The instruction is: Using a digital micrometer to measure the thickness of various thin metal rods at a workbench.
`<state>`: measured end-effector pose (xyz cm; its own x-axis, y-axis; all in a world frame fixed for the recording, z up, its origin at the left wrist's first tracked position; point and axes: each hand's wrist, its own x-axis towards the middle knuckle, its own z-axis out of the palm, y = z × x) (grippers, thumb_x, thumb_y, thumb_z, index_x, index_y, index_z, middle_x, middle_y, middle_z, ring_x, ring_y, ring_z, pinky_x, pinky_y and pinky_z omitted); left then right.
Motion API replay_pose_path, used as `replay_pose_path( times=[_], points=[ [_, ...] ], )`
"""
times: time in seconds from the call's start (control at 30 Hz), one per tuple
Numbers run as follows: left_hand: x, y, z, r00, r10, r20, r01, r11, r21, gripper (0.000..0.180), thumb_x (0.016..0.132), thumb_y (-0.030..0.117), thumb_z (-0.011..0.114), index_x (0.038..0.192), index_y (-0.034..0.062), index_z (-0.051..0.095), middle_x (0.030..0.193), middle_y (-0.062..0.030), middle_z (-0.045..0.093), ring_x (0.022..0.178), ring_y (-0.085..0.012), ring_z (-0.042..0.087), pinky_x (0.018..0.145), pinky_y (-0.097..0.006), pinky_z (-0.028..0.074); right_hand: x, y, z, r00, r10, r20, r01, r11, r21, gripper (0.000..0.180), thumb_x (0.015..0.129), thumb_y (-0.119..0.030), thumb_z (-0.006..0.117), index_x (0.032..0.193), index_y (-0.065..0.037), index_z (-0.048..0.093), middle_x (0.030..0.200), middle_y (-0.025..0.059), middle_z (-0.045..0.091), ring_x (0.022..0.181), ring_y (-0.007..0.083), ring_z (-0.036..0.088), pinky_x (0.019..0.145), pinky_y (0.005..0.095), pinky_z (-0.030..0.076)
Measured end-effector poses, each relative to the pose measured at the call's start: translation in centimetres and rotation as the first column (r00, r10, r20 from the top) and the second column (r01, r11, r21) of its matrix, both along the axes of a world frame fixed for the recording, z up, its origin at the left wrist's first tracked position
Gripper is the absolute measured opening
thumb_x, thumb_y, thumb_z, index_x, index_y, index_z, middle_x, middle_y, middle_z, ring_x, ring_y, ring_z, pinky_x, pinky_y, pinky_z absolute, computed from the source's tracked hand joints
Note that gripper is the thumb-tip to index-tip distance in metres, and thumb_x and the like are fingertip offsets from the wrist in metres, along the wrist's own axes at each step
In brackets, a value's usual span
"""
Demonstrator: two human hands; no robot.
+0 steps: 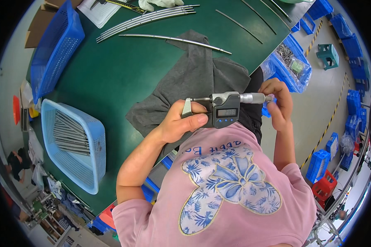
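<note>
A digital micrometer (226, 108) is held level in front of my chest. My left hand (184, 121) wraps round its frame near the anvil, thumb on the dark body beside the small display. At the other end, my right hand (278, 103) pinches the thimble end with thumb and fingers. No part shows clearly between the anvil and the spindle. Behind the micrometer a dark grey cloth (185, 76) lies bunched over the table's edge. Just beyond the cloth one thin metal rod (175, 40) rests across its top end.
Several metal rods (146, 20) lie bundled on the green table (107, 78), with thin ones (239, 26) farther right. A light blue basket (99, 152) of rods stands at left, a darker blue basket (55, 53) behind it. Blue bins (292, 61) of small parts stand right of the table.
</note>
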<state>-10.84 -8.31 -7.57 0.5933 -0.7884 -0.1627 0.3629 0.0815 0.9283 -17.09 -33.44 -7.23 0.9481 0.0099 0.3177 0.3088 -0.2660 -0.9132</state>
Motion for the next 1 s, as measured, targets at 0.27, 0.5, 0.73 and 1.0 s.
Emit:
replay_pose_path(
  times=[0.27, 0.5, 0.73, 1.0],
  points=[
    [0.1, 0.0, 0.1, 1.000, -0.003, 0.013, 0.003, 1.000, 0.013, 0.029, 0.077, 0.024, 0.055, 0.060, 0.0003, 0.050, 0.051, 0.0005, 0.043, 0.049, -0.0056, 0.038, 0.044, -0.021, 0.030, 0.5, 0.0, -0.4, 0.987, 0.012, 0.157, -0.016, 0.999, 0.029, 0.019, 0.078, -0.017, 0.042, 0.072, 0.001, 0.043, 0.075, 0.0118, 0.047, 0.061, 0.0155, 0.045, 0.056, 0.0241, 0.037],
    [0.1, -0.1, 0.2, 1.000, -0.001, 0.022, 0.001, 1.000, 0.002, 0.028, 0.077, 0.023, 0.055, 0.061, 0.0001, 0.050, 0.052, 0.0005, 0.043, 0.050, -0.0057, 0.037, 0.044, -0.022, 0.029, 0.1, 0.2, -0.3, 0.999, 0.025, 0.040, -0.026, 0.999, 0.041, 0.016, 0.077, -0.014, 0.043, 0.072, 0.001, 0.043, 0.075, 0.0117, 0.048, 0.061, 0.0150, 0.045, 0.057, 0.0247, 0.037],
    [0.1, 0.1, 0.0, 1.000, -0.016, 0.025, 0.016, 1.000, 0.002, 0.027, 0.077, 0.023, 0.056, 0.063, -0.0002, 0.050, 0.054, 0.0010, 0.043, 0.051, -0.0052, 0.037, 0.044, -0.021, 0.030, 0.3, 0.9, 0.0, 0.993, -0.094, 0.065, 0.087, 0.992, 0.092, 0.018, 0.077, -0.014, 0.043, 0.070, 0.002, 0.045, 0.070, 0.0112, 0.048, 0.060, 0.0156, 0.046, 0.056, 0.0250, 0.038],
    [0.1, 0.0, 0.0, 0.999, -0.014, 0.041, 0.014, 1.000, -0.010, 0.027, 0.077, 0.023, 0.055, 0.063, 0.0002, 0.049, 0.054, 0.0017, 0.042, 0.052, -0.0045, 0.036, 0.044, -0.021, 0.028, 0.3, 0.1, -0.2, 0.999, 0.014, 0.034, -0.014, 1.000, 0.008, 0.017, 0.076, -0.014, 0.043, 0.068, 0.001, 0.044, 0.070, 0.0108, 0.048, 0.062, 0.0154, 0.047, 0.056, 0.0246, 0.037]
  ],
)
